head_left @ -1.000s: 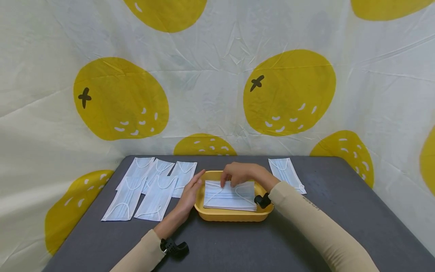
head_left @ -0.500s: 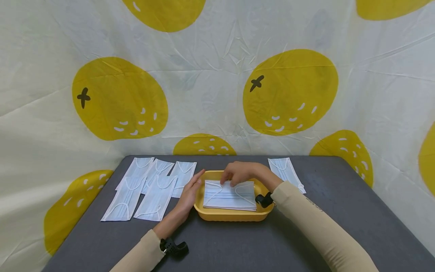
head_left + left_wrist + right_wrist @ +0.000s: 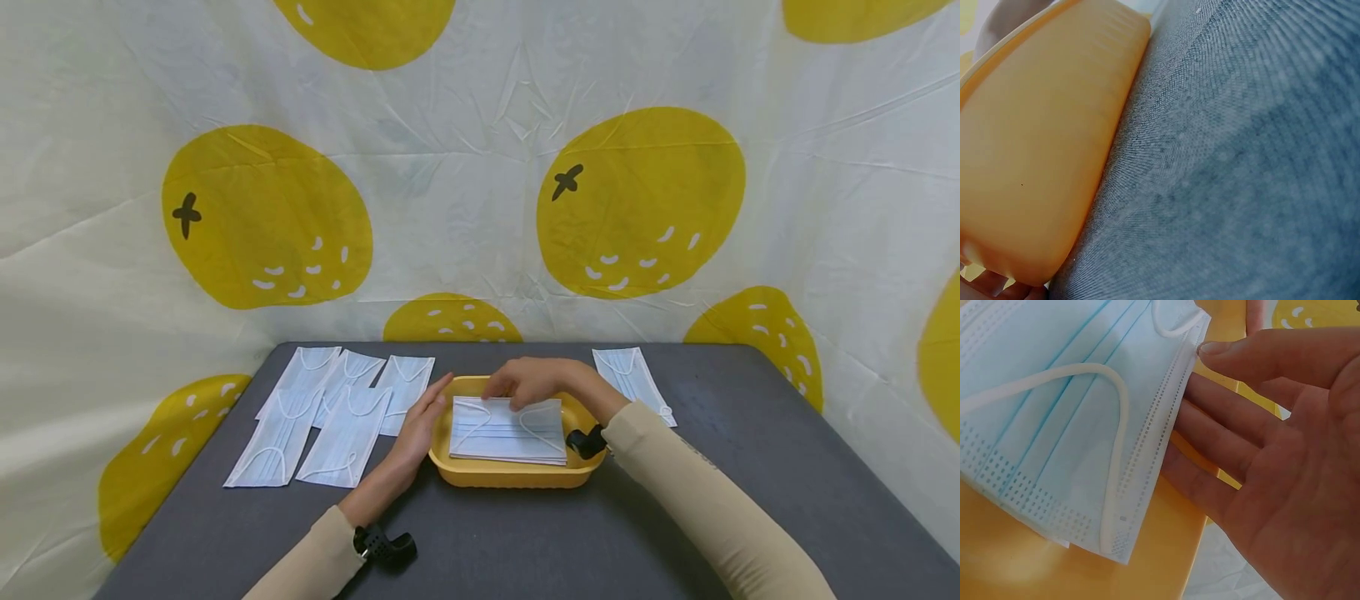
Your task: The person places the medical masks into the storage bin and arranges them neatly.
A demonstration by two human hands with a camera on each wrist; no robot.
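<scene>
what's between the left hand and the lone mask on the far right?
In the head view, the yellow tray with its stack of masks and the right hand lie between the left hand and the lone mask.

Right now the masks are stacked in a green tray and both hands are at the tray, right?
Not quite: the tray is yellow, not green, as the head view shows. The rest holds: the masks are stacked in it, the left hand rests against its left side, and the right hand touches the stack's far edge.
</scene>
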